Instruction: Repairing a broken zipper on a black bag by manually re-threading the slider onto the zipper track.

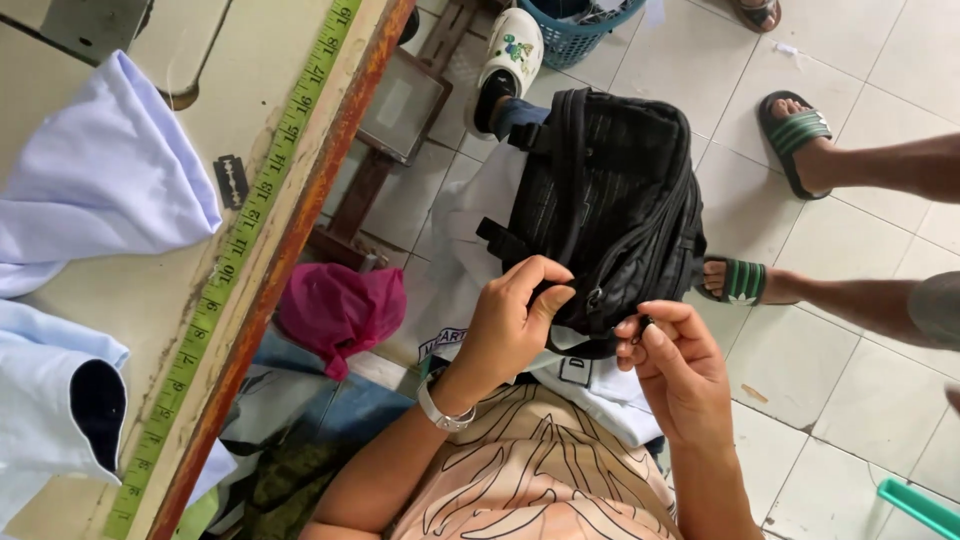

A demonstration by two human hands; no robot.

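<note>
I hold the black backpack (610, 200) on my lap, in the middle of the frame, with its long axis running from my hands up toward the upper middle of the frame. It lies directly above my hands in the picture, its near end between them. My left hand (510, 320) is curled onto that near edge, thumb and fingers pinching the fabric by the zipper. My right hand (675, 365) sits just to the right and slightly lower, its fingertips nipped on a small dark zipper pull (645, 322) at the bag's lower right corner. Both hands touch the bag; the left has the fuller grip.

The backpack looks zipped along the side I can see, so I cannot tell what is inside it. Under it lies white cloth (590, 385) across my knees. At the top of the frame a blue plastic basket (575, 35) stands on the tiled floor (860, 340) with something pale in it, too cut off to name. To the left a wooden table (300, 200) carries a yellow measuring tape (235, 260) along its edge, a razor blade (231, 181) and light blue garments (100, 190). A crumpled pink cloth (340, 305) lies below the table edge. Another person's sandalled feet (795, 130) stand at the right.
</note>
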